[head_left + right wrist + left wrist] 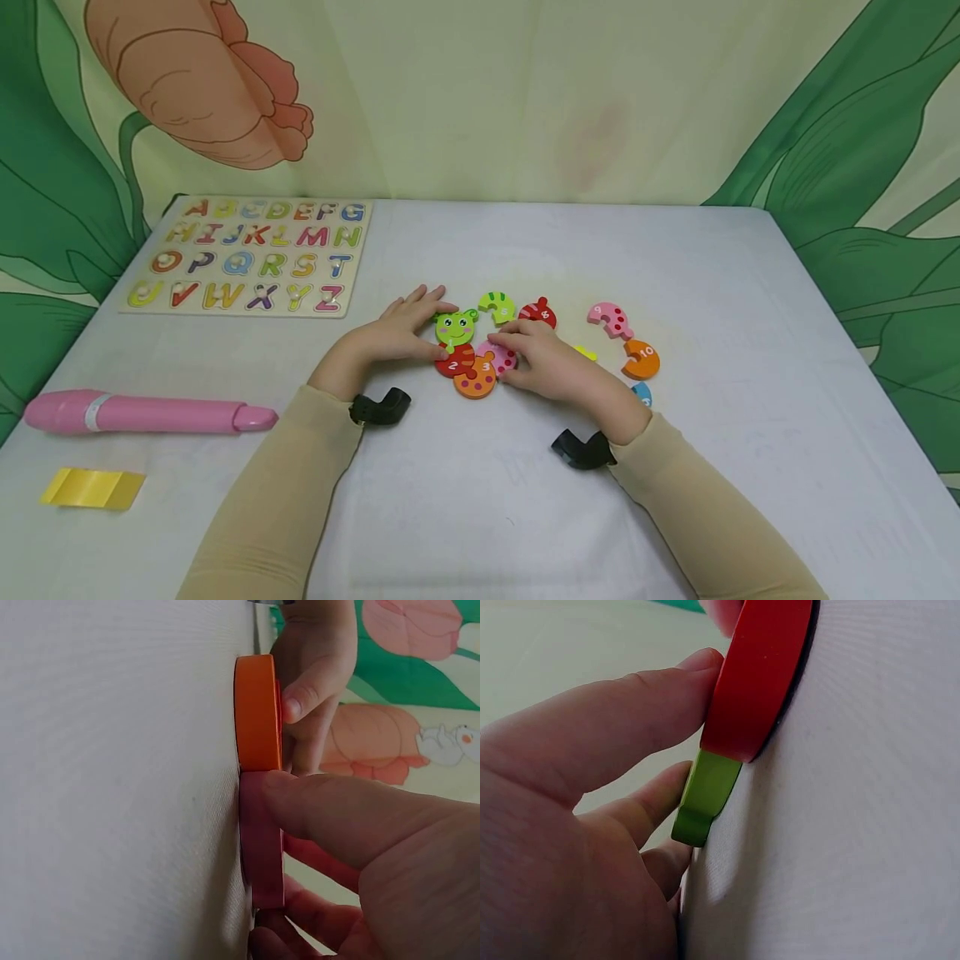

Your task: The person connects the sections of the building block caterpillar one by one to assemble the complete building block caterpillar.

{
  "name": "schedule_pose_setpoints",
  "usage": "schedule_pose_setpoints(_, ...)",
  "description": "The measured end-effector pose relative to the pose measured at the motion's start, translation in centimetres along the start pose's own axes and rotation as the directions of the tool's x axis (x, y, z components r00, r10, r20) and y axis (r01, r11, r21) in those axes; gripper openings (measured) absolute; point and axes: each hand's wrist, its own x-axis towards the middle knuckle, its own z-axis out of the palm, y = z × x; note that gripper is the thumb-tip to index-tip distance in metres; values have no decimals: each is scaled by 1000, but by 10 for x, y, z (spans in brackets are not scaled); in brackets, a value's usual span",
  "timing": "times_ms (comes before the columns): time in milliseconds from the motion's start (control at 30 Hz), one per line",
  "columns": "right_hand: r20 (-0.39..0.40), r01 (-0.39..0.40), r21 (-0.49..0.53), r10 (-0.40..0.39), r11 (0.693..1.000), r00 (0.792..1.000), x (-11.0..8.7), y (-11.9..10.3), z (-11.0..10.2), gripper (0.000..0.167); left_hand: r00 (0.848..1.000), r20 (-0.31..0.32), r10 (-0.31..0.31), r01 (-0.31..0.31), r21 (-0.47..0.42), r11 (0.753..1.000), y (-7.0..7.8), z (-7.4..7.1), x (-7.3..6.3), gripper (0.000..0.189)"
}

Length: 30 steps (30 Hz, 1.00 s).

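White-covered table [750,333] across middle and lower head view; far edge nearly level, about a third down. Behind it, pale cream backdrop [465,100], faint vertical creases. Printed on it: peach-pink flower [191,92], upper left; broad green leaves [60,175], dark outlines, down both sides. Faint reddish patch [596,142], upper right of centre. Right-wrist view: small white printed animal [446,754], right edge. Light soft, fairly even on the tabletop in head view; wrist views dimmer.
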Motion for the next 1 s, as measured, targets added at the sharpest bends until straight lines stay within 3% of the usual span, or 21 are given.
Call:
schedule_pose_setpoints(133, -24, 24, 1, -24, 1000, 999, -3, -1, -6, 53, 1000, 2, 0, 0, -2, 1000, 0, 0, 0, 66)
schedule_pose_setpoints(267, -107, 38, 54, -32, 998, 994, -14, 0, -29, 52, 1000, 5, 5, -5, -9, 1000, -1, 0, 0, 66)
schedule_pose_setpoints(567, -283, 9, 159, 37, 987, 958, -64, 32, -78, 49, 1000, 7, 12, -12, -39, 999, -4, -1, -5, 66)
schedule_pose_setpoints(833, -361, -32, 108, 70, 994, 930, -94, 55, -88, 48, 1000, 4, 6, -6, -27, 1000, -3, 0, -2, 66)
schedule_pose_setpoints(1000, -351, -16, 106, 52, 994, 935, -105, 66, -84, 49, 1000, 9, 0, 1, -23, 1000, -1, -1, -1, 66)
